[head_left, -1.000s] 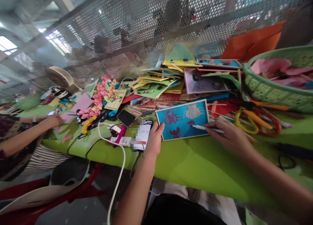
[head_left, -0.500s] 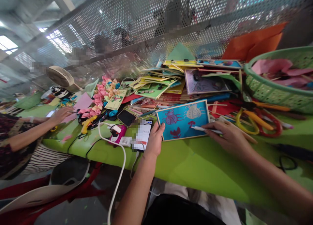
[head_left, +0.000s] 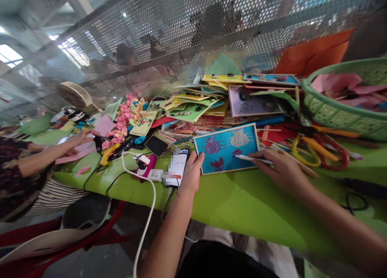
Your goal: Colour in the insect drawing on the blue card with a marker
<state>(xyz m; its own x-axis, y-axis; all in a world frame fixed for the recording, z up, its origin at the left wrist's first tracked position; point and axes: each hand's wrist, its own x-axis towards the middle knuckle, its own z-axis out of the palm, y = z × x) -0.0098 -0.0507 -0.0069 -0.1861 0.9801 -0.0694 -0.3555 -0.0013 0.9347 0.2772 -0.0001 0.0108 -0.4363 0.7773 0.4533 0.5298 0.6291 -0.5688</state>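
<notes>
- One blue rectangular wood-framed panel (head_left: 225, 147) ran lengthwise left-to-right, left hand (head_left: 192, 171) gripping its left end
- right hand (head_left: 281, 167) pinched a slim white pen (head_left: 248, 158), tip aimed left

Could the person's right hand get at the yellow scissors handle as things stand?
Probably yes: the yellow scissors handle lies close to the right hand, and its loop looks largely uncovered. That hand holds a white pen, though, which might hinder a grip.
</notes>
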